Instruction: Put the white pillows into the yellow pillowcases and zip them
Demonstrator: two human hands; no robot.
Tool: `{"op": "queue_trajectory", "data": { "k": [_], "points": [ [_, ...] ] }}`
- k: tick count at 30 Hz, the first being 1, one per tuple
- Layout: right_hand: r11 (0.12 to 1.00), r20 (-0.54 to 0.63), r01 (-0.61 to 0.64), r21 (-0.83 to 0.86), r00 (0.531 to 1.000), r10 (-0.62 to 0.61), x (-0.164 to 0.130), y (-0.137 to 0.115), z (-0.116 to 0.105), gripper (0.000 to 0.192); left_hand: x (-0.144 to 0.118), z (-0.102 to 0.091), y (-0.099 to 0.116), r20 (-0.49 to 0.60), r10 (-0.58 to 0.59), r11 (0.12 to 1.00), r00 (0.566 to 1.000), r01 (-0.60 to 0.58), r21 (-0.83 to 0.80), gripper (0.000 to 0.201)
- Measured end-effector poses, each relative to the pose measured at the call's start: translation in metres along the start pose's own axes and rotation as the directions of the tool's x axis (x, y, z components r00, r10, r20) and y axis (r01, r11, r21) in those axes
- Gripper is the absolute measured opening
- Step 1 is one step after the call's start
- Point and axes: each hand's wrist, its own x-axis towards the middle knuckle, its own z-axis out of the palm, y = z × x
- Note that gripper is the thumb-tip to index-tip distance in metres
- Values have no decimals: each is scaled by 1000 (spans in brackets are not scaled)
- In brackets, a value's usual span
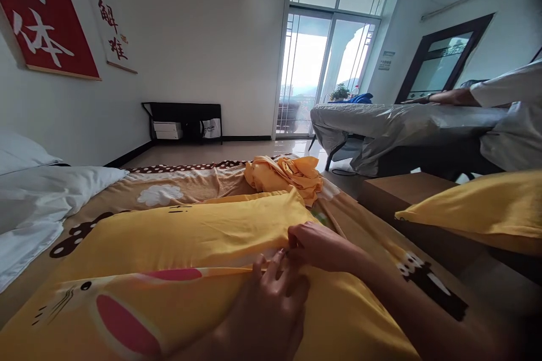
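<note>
left hand [265,307]: I saw it low in the head view, fingers curled down onto the seam of the yellow pillowcase [190,237]; grip looked pinched shut on the fabric edge, fingertips partly hidden.
right hand [317,245]: came in from the right, grip closed, pinching the same seam, its fingertips meeting the left hand's.
pillowcase position: lay flat on the bed [199,180] directly under and ahead of both hands, long axis running left-right across the view.
seam: ran left-right as a pale line, from the hands out toward the left; most of its length lay to the left of both grips.
nearer hand: both on the seam; left one closer to the untouched stretch.
open room: flat cartoon-print bedding on the left, out to the white pillow [38,192] near the bed's left edge.
obstructions: bunched orange cloth [288,176] just beyond the pillowcase's far right corner; second yellow pillow [478,208] off to the right, well apart.
bystander: another person's sleeve [503,87] at a covered worktop [393,121] far right, clear of my hands.
</note>
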Motion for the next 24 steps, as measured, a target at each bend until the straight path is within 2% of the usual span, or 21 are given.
{"op": "queue_trajectory", "data": {
  "k": [7, 16, 24],
  "points": [
    [987, -62, 139, -79, 988, -144, -8, 10, 6, 14, 0, -1, 0, -14, 8, 1000, 1000, -8, 28, 38],
    [996, -29, -73, -49, 997, 72, -9, -6, 2, 21, 0, 0, -2, -18, 31, 998, 999, -30, 59, 41],
    [979, -31, -167, -116, 986, 164, 0, -13, 0, 21, -1, -3, -2, 12, 49, 997, 999, -50, 64, 42]
  ]
}}
